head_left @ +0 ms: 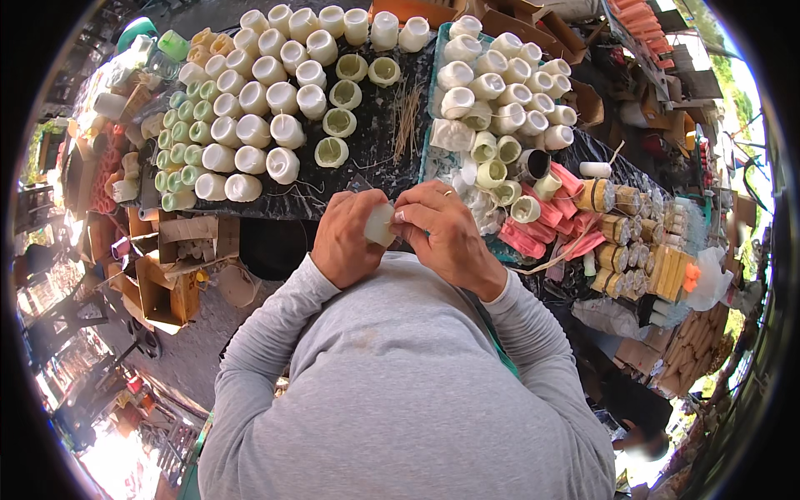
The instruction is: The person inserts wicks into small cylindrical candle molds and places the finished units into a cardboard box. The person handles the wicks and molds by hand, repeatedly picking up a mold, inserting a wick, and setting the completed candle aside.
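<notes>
Close in front of my grey shirt, my left hand is closed round a small pale wax candle, which looks whitish green and cup-shaped. My right hand meets it from the other side, thumb and fingertips pinched together at the candle's edge; what lies between those fingertips is too small to make out. Beyond my hands, rows of white candles stand on a black-covered table. Hollow pale-green wax cups stand in a column beside them, and thin wick-like sticks lie to their right.
A teal tray at right holds more white candles and green cups. Pink wax pieces and banded yellowish cylinders lie farther right. Small green candles line the table's left end; cardboard boxes sit below.
</notes>
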### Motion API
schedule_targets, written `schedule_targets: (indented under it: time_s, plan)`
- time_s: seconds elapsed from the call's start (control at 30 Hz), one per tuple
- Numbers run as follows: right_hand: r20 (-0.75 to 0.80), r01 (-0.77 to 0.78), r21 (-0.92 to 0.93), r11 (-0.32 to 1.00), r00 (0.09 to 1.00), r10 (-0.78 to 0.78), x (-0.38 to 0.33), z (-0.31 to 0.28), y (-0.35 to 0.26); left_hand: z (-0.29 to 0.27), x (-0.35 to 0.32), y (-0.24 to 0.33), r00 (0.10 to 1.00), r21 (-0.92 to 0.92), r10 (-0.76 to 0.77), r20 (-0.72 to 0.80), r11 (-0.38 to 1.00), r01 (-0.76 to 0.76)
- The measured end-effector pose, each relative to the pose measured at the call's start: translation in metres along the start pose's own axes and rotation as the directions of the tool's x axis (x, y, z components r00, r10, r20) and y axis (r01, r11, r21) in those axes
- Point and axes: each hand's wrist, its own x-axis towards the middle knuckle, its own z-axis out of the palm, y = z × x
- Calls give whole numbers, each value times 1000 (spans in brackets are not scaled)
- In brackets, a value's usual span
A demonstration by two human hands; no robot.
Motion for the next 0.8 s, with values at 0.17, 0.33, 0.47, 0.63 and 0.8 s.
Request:
schedule_targets:
  time_s: [0.17, 0.33, 0.47, 0.63, 0.8]
  plan:
    - [-35, -140, 7, 990, 990, 140, -3, 4, -12, 0, 3, 3, 999, 120, 4, -37, 993, 1]
    - [-107, -54, 20, 998, 993, 56, -6, 11, -6, 4, 4, 2, 995, 167, 17, -98, 986, 0]
    - [-105, -31, -46, 998, 994, 26, -6, 16, -1, 5, 2, -1, 995, 156, 31, -96, 988, -15]
    - [-31, -54, -168, 984, 998, 49, -3, 21, -2, 8, 4, 0, 995, 168, -7, -98, 985, 24]
    - [-58, -58, -184, 981, 997, 48, -4, 24, -6, 3, 5, 7, 996, 159, -39, -84, 986, 52]
